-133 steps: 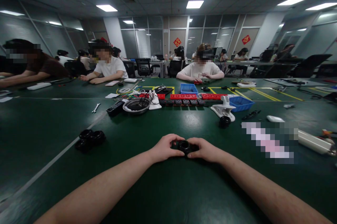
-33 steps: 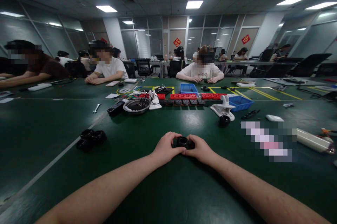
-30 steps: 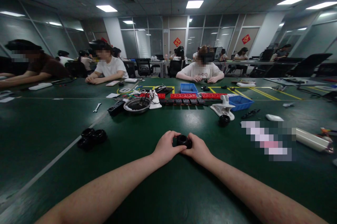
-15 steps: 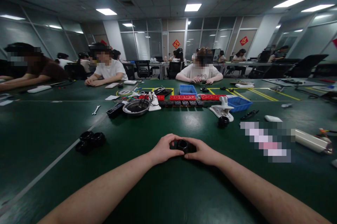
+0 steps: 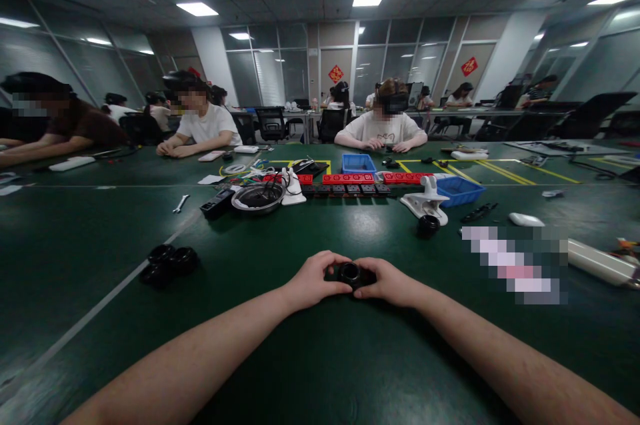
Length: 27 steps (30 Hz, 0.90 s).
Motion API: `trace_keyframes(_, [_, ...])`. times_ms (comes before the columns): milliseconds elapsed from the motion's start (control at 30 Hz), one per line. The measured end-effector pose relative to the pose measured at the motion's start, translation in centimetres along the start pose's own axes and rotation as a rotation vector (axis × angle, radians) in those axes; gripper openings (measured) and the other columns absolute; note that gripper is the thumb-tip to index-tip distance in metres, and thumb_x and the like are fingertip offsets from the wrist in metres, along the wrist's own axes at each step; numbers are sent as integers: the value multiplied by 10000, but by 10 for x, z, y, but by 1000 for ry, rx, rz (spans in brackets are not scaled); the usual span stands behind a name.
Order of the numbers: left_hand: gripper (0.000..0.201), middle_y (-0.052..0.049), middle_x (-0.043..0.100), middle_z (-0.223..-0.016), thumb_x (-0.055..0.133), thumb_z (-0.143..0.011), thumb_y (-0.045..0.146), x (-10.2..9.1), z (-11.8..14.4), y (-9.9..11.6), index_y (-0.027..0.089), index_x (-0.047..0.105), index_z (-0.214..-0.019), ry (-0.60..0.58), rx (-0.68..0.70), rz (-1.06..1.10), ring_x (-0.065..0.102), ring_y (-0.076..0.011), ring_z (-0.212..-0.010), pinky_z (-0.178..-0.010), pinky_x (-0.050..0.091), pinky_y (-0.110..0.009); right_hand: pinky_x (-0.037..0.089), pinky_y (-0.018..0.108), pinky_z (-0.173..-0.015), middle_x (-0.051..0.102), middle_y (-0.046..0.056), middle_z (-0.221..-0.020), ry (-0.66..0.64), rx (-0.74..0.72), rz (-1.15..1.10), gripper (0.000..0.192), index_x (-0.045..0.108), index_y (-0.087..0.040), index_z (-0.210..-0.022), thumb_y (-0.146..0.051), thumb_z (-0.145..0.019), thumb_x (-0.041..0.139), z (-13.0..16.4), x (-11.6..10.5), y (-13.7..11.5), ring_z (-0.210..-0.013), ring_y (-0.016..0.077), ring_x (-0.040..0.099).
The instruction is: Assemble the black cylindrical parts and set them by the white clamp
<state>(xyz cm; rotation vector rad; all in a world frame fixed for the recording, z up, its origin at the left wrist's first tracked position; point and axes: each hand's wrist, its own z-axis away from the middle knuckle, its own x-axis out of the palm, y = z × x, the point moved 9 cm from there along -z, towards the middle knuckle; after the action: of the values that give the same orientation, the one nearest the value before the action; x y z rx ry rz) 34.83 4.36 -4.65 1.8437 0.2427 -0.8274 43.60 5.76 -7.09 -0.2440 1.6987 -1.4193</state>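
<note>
From the head view I see my two hands close together over the green bench [image 5: 310, 358], low in the middle of the picture. My left hand [image 5: 311, 280] is curled around the left side of a small black round part [image 5: 350, 273], and my right hand [image 5: 389, 282] is curled around its right side. Both hands are closed on it, with the fingers wrapped tight, so the part sits between them, just above the bench or touching it; I cannot tell which. The part has a round hole on top that looks up at me. I think the work on this part is in the middle: it is picked up and gripped from both sides, but I cannot tell if it is being twisted together or pulled apart, or how much is left. To my left a little pile of black rings [image 5: 167, 262] lies on the bench, well apart from my hands. One more black round piece [image 5: 429, 226] stands farther off to the right, just beside a white clamp [image 5: 425, 202]. Farther back there is a metal bowl [image 5: 259, 198] and a blue bin [image 5: 461, 190]. Other people sit at the far side, busy with their own things.
</note>
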Motion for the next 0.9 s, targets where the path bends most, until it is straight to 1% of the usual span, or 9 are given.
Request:
trace_keyframes(133, [380,0,505,-803,669,-621,314,0,2,2,192,563,-965,32,-23,-6,449,-130,-680,-597,368,-220,367,228,-574,531,-16,-723,52,15,57,315,545,-145,-847,-221,-570,674,-1,-4,5,-662,129,481])
trace_keyframes(267, [389,4,502,-783,687,-587,341,-1,5,2,194,572,-928,91,-61,-34,446,-136,-676,-583,362,-224,321,200,-512,472,-41,-650,135,26,128,315,476,-159,-724,-267,-529,698,-2,-6,10,-605,106,437])
trace_keyframes(333, [397,1,510,-794,695,-570,344,-3,6,2,192,576,-917,117,-90,-47,449,-139,-676,-579,362,-226,297,194,-492,455,-47,-632,208,35,194,350,436,-169,-687,-304,-508,705,-1,-8,11,-588,101,418])
trace_keyframes(467, [394,-17,529,-849,682,-580,330,-5,8,-1,183,571,-929,138,-164,-50,468,-145,-689,-589,377,-235,265,201,-479,453,-41,-621,421,81,375,359,410,-180,-661,-348,-509,688,4,-11,7,-568,103,401])
trace_keyframes(567, [392,-25,529,-856,679,-584,334,-7,9,-3,177,570,-926,145,-187,-62,475,-150,-691,-589,382,-241,273,216,-485,480,-19,-639,497,120,459,335,430,-179,-670,-361,-531,675,8,-9,2,-574,117,424])
trace_keyframes(667, [388,-19,523,-846,680,-589,332,-7,7,-4,179,566,-927,134,-146,-59,467,-144,-686,-591,381,-237,334,248,-545,533,17,-740,457,87,440,407,486,-171,-795,-409,-528,681,7,-6,-2,-657,157,481])
trace_keyframes(767, [392,-9,517,-809,674,-604,330,-4,3,-3,183,566,-951,68,-81,-47,451,-133,-663,-580,374,-226,373,306,-691,548,45,-934,323,-23,360,567,480,-190,-1023,-384,-535,694,5,-4,-9,-833,203,500])
trace_keyframes(800, [397,-7,516,-802,669,-612,333,-3,2,-2,186,565,-965,40,-64,-42,447,-130,-657,-576,370,-223,372,317,-723,544,46,-967,259,-52,329,573,478,-197,-1058,-361,-552,690,4,-4,-10,-865,207,496])
trace_keyframes(900, [413,-8,512,-812,652,-634,341,-1,0,-2,197,556,-1008,-14,-34,-25,445,-126,-655,-574,363,-220,389,302,-729,558,35,-945,55,-84,194,448,516,-183,-1041,-296,-627,647,3,0,-10,-847,188,510])
